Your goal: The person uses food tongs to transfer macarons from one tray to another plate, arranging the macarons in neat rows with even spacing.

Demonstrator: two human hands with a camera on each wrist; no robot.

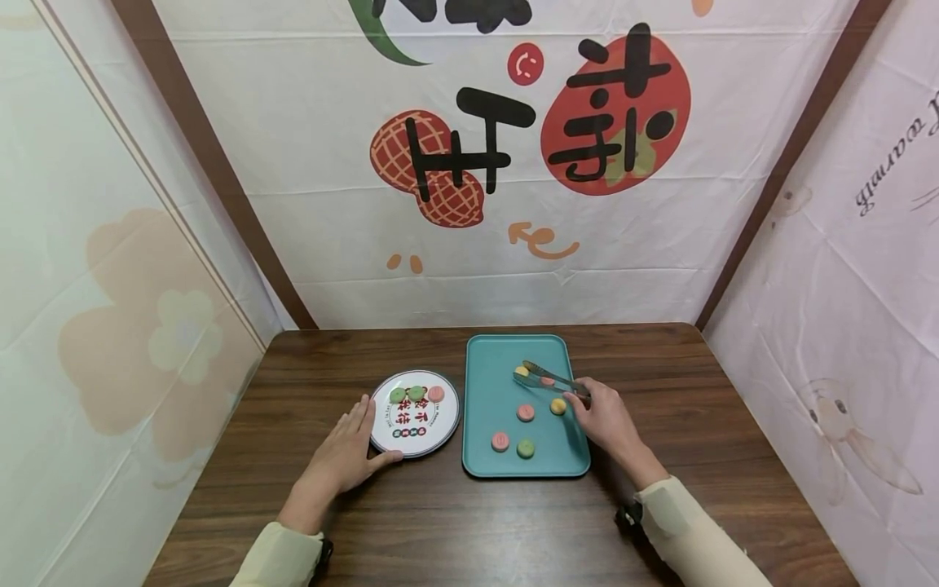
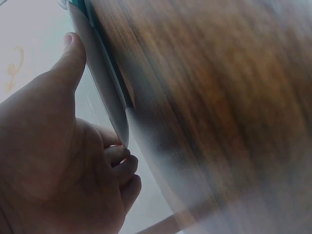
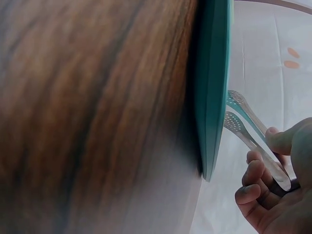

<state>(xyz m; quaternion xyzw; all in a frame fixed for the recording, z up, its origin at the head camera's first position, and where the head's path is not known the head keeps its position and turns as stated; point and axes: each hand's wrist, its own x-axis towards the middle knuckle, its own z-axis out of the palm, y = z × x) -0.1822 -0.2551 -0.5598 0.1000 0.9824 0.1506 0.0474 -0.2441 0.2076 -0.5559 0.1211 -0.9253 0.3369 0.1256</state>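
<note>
My right hand (image 1: pixel 605 417) holds metal tongs (image 3: pixel 256 146) with perforated tips over the teal tray (image 1: pixel 480 367). Their tips stand apart on either side of a yellow macaron-like piece (image 1: pixel 522 371); a pink piece (image 1: pixel 547 381) shows between the arms. Also on the tray are another yellow piece (image 1: pixel 558 406), a green piece (image 1: pixel 525 448) and two more pink ones. My left hand (image 1: pixel 345 452) rests against the near left rim of the white plate (image 1: pixel 436 432), thumb extended along its edge. On the plate, two green pieces (image 1: pixel 416 393) and a pink piece (image 1: pixel 436 394) lie in a row.
Plate and tray stand side by side on a dark wooden table (image 1: pixel 469 530), the plate left of the tray. A printed white cloth (image 1: pixel 367 285) hangs behind the table, with more cloth at both sides.
</note>
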